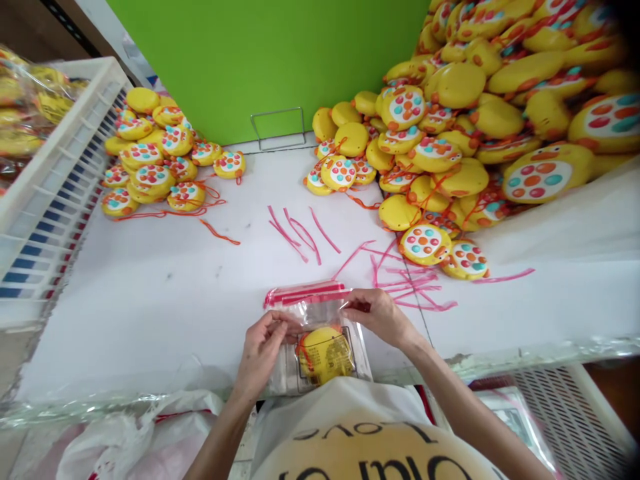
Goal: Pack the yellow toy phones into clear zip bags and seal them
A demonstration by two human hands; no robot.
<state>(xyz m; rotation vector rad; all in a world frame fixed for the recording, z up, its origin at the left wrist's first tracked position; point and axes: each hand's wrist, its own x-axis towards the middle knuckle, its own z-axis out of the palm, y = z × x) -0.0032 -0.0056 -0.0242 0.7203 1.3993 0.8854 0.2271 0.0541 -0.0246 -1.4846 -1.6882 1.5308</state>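
A clear plastic bag (361,347) with printed text lies at the table's near edge, close to my body. Inside it sits a yellow chick-shaped toy (325,353) with an orange cord. My left hand (267,340) pinches the bag's left side near its mouth. On the right side, my right hand (377,313) grips the bag's upper edge between thumb and fingers. Under and beyond this bag rests a stack of more clear bags with red-pink top strips (305,292).
Yellow toys with coloured dots pile high at the right (435,160); a smaller heap (150,160) stands at the left. Pink strips (415,287) lie scattered mid-table. A white plastic crate (60,167) holds bagged toys at far left. A green panel (270,60) stands behind.
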